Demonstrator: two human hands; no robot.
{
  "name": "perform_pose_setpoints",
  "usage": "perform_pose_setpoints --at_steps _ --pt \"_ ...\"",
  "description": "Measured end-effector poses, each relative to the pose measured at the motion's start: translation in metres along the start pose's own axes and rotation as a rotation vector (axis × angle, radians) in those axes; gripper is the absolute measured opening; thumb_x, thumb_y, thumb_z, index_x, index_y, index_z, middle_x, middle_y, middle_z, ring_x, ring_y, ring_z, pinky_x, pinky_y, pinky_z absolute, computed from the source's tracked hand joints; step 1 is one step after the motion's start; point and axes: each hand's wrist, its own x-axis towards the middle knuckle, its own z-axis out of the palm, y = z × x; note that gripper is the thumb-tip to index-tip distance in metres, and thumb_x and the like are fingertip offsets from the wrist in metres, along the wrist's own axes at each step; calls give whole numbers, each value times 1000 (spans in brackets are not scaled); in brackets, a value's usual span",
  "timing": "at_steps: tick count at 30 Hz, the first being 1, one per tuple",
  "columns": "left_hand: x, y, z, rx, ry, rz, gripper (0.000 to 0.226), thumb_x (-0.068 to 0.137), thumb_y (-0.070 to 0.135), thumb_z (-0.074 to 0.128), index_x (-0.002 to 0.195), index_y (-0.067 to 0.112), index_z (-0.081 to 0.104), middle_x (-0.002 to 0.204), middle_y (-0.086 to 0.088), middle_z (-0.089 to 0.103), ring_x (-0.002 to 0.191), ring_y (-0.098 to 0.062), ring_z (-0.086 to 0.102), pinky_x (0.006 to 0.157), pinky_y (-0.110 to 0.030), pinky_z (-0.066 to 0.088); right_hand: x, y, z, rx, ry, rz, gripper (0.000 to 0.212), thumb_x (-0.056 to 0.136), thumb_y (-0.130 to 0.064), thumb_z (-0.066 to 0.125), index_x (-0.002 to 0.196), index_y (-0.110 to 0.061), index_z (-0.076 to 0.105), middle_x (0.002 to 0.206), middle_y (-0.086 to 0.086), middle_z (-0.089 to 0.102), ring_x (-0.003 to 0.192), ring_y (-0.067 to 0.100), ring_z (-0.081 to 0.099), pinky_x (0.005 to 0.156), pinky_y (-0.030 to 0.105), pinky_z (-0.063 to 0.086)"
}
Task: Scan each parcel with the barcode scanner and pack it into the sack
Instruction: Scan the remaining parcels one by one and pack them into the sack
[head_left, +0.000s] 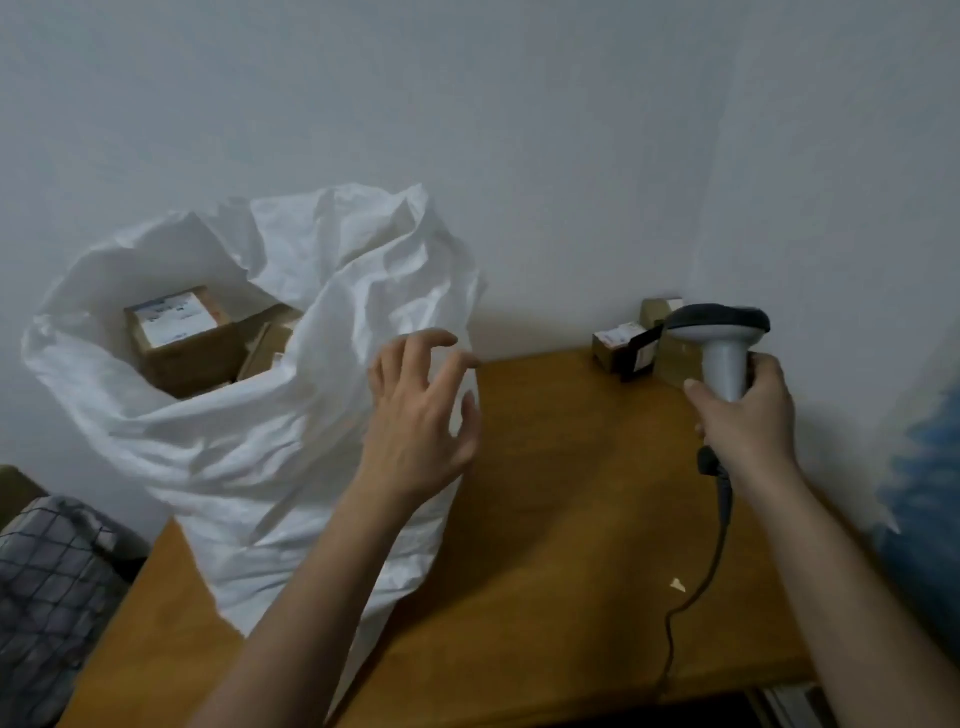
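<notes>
a: so, how will those small brown cardboard parcels (626, 345) at the back of the orange-brown wooden table (550, 493) handle?

b: light and stiff, i'd judge. they're boxy with flat faces and sharp edges, each with a white printed label, and they stand close against the white wall (571, 156). i'd take one across 2 opposite sides, label kept facing out for the scan. how many stand there i can't tell; they overlap.

a: and the hands?

b: the right hand (748, 415) is clenched round the pale grey handle of the grey plastic barcode scanner (724, 338), its dark head just in front of those parcels. a thin dark cord (696, 587) trails down over the table. the left hand (421, 410) holds nothing, fingers spread and loosely bent, in front of the sack's side.

a: the sack?

b: the big crinkled white woven sack (249, 415) is soft and floppy, with a mouth that sags open. a brown labelled box (182, 338) and others lie inside. the rim would probably need holding wide.
</notes>
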Motion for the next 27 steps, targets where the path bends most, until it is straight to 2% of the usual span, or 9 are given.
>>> perform_pose_setpoints --at_steps 3,6,12,16,22,27 --pt "26 40 59 -48 -61 -24 25 77 11 65 102 7 63 117 -19 55 109 -36 44 91 -46 36 38 29 -32 -26 19 31 40 92 -20 66 125 -11 45 100 12 55 72 27 57 56 28 41" --pt "57 84 123 -95 -141 -47 26 76 7 70 101 7 64 116 -19 55 106 -38 49 89 -47 40 80 53 -59 -69 10 39 32 91 -19 66 115 -14 45 98 14 58 75 29 59 55 29 42" --pt "101 148 237 -138 -364 -97 33 88 21 61 120 19 56 132 -8 41 124 -26 34 101 -40 31 163 86 -89 -97 -27 67 33 90 -20 67 116 -17 47 101 12 59 81 29 62 58 31 46" --pt "114 165 294 -152 -507 -144 40 91 27 57 129 24 48 137 -3 33 127 -22 28 105 -36 28 206 101 -87 -85 -53 89 34 89 -20 68 117 -18 47 100 11 59 81 28 63 59 31 47" --pt "138 174 381 -193 -700 -152 40 92 31 55 131 26 46 141 -1 28 131 -23 26 107 -38 30 260 125 -70 -71 -66 137 32 90 -19 67 117 -16 49 97 10 59 78 27 62 58 30 45" --pt "154 188 460 -301 -827 -142 56 94 27 54 144 29 31 139 -4 32 126 -24 31 103 -36 33 301 150 -56 -101 -12 182 36 90 -21 69 120 -18 49 99 5 57 84 22 62 67 36 55"
